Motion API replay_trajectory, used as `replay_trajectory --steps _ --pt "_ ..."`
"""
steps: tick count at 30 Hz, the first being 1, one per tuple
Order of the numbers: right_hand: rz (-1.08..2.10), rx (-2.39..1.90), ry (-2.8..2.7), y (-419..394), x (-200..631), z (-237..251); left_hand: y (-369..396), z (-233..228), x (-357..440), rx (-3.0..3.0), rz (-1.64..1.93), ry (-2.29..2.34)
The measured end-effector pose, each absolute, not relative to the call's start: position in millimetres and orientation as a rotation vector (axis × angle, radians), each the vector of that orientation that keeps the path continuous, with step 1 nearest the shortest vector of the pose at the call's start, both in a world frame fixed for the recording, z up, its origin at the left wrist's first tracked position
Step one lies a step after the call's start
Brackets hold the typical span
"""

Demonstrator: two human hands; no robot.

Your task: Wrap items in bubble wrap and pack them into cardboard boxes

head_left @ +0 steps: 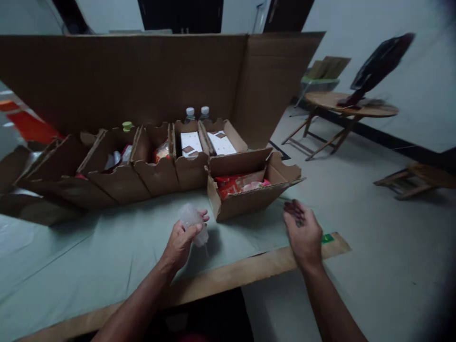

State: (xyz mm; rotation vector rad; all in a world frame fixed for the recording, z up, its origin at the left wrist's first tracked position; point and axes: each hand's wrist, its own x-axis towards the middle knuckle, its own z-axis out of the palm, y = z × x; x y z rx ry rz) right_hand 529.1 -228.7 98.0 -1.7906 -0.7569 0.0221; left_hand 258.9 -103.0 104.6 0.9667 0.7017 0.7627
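Two hands out over the table [107, 266]
Left hand [182, 240] grips a clear bag [194, 223] beside the open box [249, 187]; right hand [302, 230] loosely spread, empty

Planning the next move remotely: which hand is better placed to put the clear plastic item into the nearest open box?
Left, probably. The left hand already grips the clear plastic item just beside the nearest open box. The right hand hovers empty by the table edge.

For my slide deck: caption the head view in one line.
Left hand holds a clear plastic bag above the table; right hand hovers open beside a cardboard box.
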Motion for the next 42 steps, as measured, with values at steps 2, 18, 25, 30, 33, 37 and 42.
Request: replay_trajectory --steps 2,18,25,30,33,37,42 --pt "0.146 -1.770 -0.910 -242.6 482.7 97.0 -112.1 108.6 247.1 0.889 0.755 0.705" --pt "0.588 -1.541 -1.288 -208.6 327.8 118.0 -141.8 114.8 182.2 0.534 0.825 0.647" --pt "0.454 -1.553 -1.296 -198.3 313.8 111.4 -134.1 112.4 160.2 0.374 0.700 0.428" --pt "0.014 -1.603 -1.435 -192.5 301.1 109.0 -139.9 102.4 147.7 0.496 0.756 0.522" --pt "0.086 -1.532 -1.494 -188.7 284.9 110.3 -143.4 97.4 148.8 0.553 0.779 0.626" --pt "0.576 -1.392 -1.177 -185.9 278.3 113.5 -135.8 95.7 143.0 0.499 0.839 0.753" --pt "0.865 -1.264 -0.549 -183.5 292.8 114.9 -124.3 104.5 119.9 0.508 0.732 0.658"
